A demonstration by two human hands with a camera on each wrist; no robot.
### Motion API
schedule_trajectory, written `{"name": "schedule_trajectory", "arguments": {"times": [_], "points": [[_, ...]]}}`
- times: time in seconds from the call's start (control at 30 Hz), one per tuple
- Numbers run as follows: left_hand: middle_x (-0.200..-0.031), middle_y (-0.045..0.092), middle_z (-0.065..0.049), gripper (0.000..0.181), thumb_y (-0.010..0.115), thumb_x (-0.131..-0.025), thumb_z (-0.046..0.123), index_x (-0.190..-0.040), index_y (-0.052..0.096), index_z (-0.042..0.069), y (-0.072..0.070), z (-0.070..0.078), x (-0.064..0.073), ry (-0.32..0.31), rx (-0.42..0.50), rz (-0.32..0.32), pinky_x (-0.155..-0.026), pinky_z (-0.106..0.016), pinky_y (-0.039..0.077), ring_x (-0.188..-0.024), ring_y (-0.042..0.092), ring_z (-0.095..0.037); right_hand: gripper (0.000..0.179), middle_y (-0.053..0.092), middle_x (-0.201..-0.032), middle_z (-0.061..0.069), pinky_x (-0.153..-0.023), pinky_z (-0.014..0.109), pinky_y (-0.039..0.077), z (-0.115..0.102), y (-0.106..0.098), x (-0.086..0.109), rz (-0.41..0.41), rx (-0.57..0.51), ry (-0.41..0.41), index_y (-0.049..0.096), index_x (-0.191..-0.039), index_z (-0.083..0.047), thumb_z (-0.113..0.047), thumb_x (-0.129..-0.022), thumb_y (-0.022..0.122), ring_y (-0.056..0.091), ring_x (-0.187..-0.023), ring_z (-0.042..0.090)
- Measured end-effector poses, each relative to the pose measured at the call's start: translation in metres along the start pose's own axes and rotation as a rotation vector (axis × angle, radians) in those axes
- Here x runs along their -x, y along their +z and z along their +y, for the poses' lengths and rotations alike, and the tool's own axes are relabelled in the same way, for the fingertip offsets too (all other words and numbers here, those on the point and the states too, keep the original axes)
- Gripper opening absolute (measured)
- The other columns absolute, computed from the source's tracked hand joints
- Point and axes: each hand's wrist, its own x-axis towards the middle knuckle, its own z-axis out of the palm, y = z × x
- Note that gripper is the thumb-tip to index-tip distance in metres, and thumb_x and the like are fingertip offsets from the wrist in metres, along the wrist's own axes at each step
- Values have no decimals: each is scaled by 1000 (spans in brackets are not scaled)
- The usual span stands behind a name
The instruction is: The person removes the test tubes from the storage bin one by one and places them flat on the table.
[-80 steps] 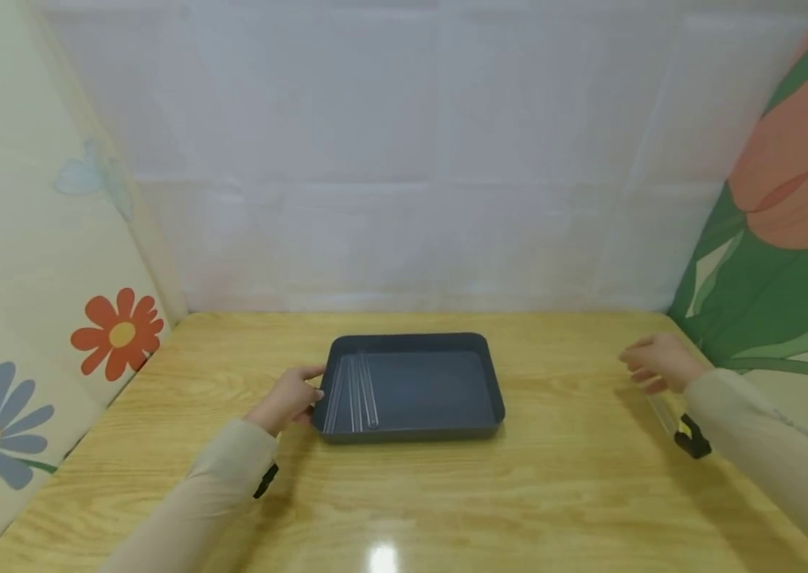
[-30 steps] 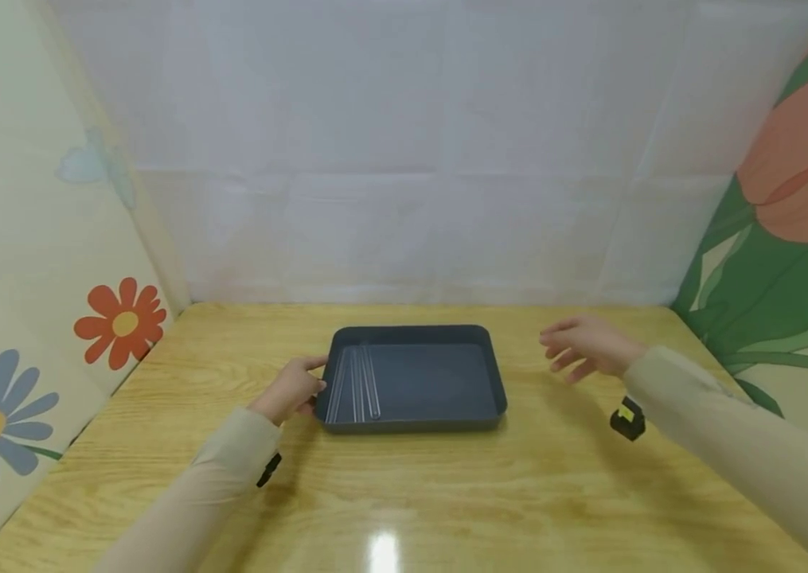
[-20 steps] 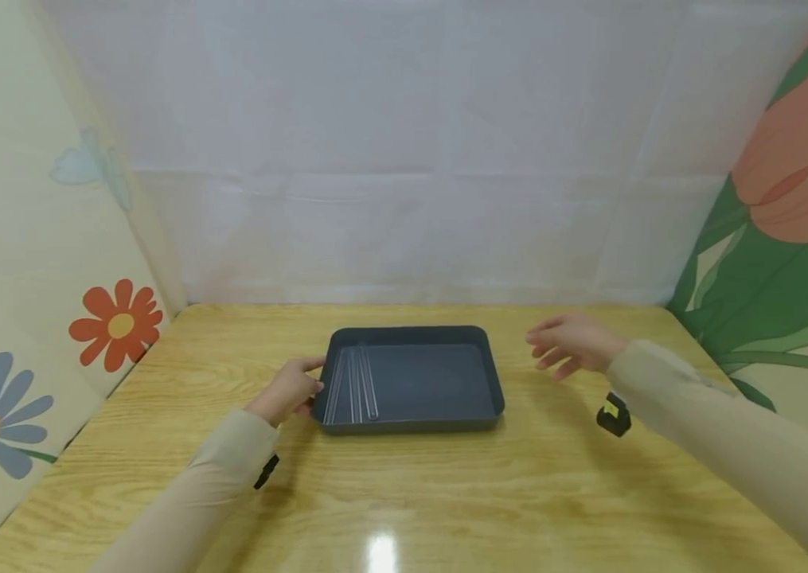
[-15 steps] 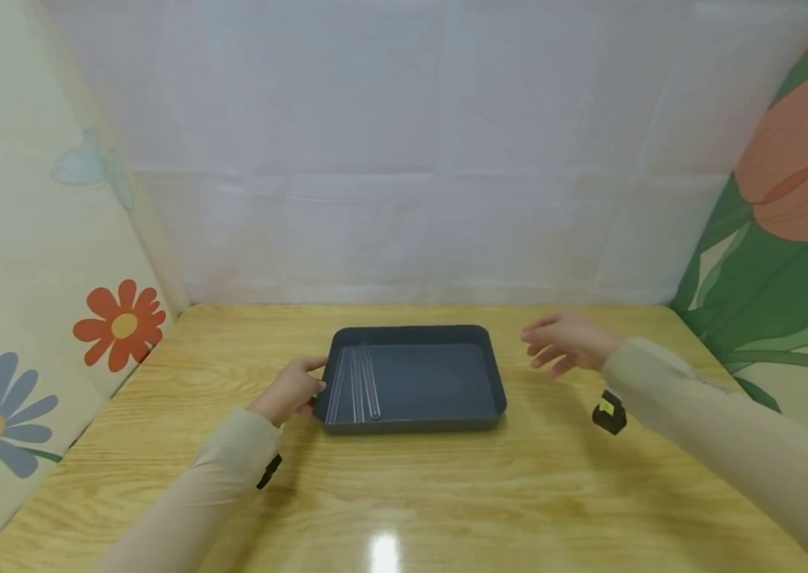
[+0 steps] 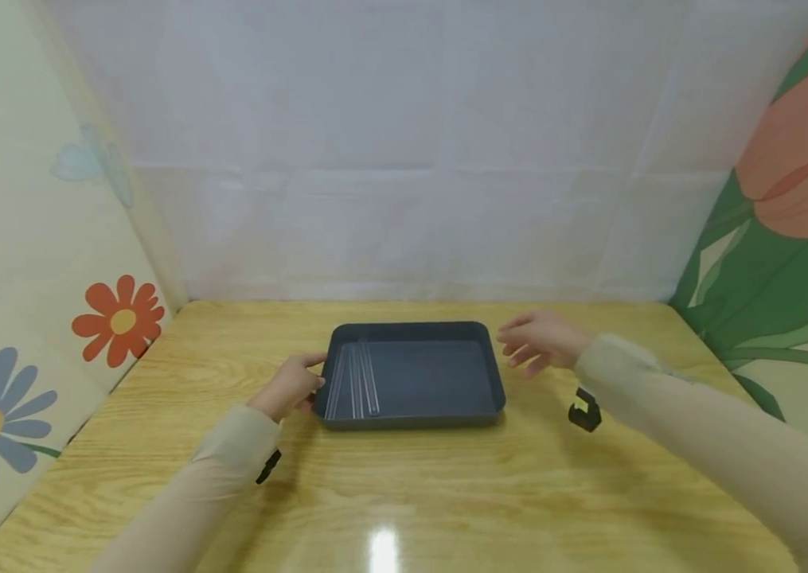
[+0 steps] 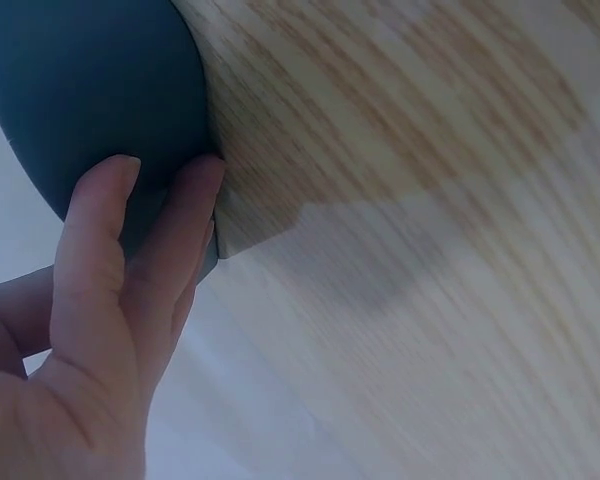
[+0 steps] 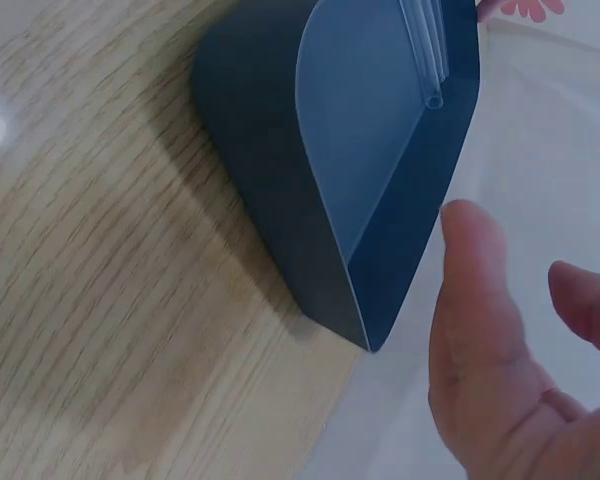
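A dark grey rectangular tray (image 5: 432, 378) stands on the wood-grain table. Several thin clear tubes (image 5: 364, 383) lie side by side in its left part, running front to back. My left hand (image 5: 289, 387) rests at the tray's left end; in the left wrist view its fairly straight fingers (image 6: 98, 240) touch the outer wall (image 6: 90, 90). Off the tray's right end hovers my right hand (image 5: 543, 341), fingers apart and loosely bent, holding nothing. The right wrist view shows its fingertips near the tray's far rim, with the tube ends (image 7: 430, 75) beyond.
A white cloth wall (image 5: 404, 175) closes off the back of the table (image 5: 404, 477). Flower-printed panels stand at the left (image 5: 9, 239) and right (image 5: 805, 263). A small black wrist camera (image 5: 585, 411) hangs below the right sleeve, another (image 5: 268, 467) below the left.
My right hand has moved left from the table's right side to close by the tray's right end. The left hand has stayed at the tray, and the tubes have not moved.
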Motion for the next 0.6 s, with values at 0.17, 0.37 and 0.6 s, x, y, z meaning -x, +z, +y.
{"name": "schedule_trajectory", "arguments": {"times": [0.17, 0.37, 0.6], "points": [[-116, 58, -31, 56, 42, -97, -9, -150, 29, -3, 1, 1, 0, 0, 6, 4, -52, -30, 52, -66, 62, -21, 51, 58, -101, 19, -60, 31, 56, -2, 7, -5, 2, -10, 6, 38, -139, 13, -13, -98, 54, 64, -78, 18], [-114, 58, -29, 55, 42, -96, -10, -150, 30, -4, 1, 1, 0, -11, 6, 14, -52, -29, 52, -68, 62, -21, 52, 56, -99, 17, -55, 29, 54, -8, 17, -9, -7, -36, 32, 35, -141, 12, -12, -98, 53, 63, -72, 16], [-115, 58, -30, 56, 42, -96, -9, -150, 29, -3, 0, 1, 0, -3, 8, 7, -53, -30, 52, -67, 62, -21, 51, 54, -99, 19, -54, 29, 54, -15, 28, -17, -23, -62, 52, 35, -141, 10, -11, -98, 54, 61, -69, 17]]}}
